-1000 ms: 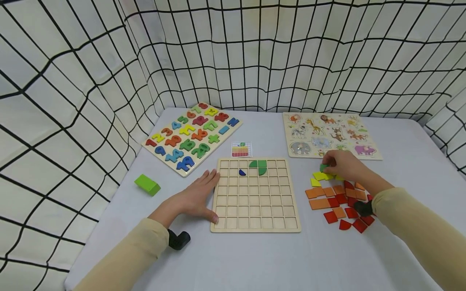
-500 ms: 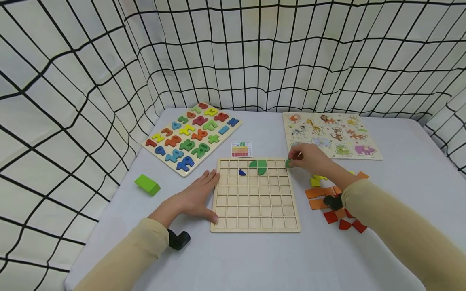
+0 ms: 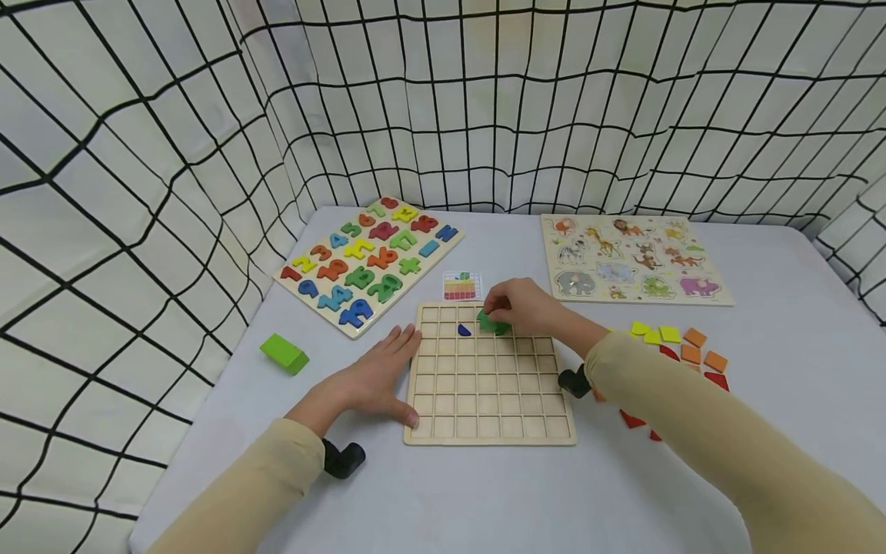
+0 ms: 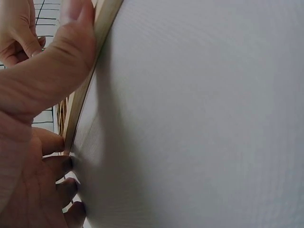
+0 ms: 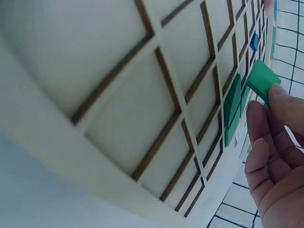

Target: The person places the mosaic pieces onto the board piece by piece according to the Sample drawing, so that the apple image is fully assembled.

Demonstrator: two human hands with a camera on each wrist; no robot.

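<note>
Green and flat, a small tile (image 5: 262,78) is showing in the right wrist view, where the thumb and fingers of the right hand (image 5: 278,166) are pinching it at one end, the thumb lying snug against it. The tile is slanting over the gridded wooden board (image 5: 133,109), near green pieces (image 5: 232,109) that are lying on the grid; whether it is touching them, I cannot tell. A blue piece (image 5: 254,42) is lying farther along.

In the head view, the right hand is reaching over the far part of the board and partly covering the green pieces. The left hand (image 3: 374,377) is resting at the board's left edge, fingers straight and spread, touching the rim rather than grasping it. Just beyond the board a printed card (image 3: 462,285) is lying between a number puzzle (image 3: 374,265) and an animal puzzle (image 3: 637,258). A light green block (image 3: 284,353) is sitting well to the left, while yellow, orange and red tiles (image 3: 691,353) are lying scattered at the right, some disappearing behind the sleeve (image 3: 699,438).

In the left wrist view, the left thumb is pressing on the board's edge, and white cloth (image 4: 199,114) is filling most of the rest.
</note>
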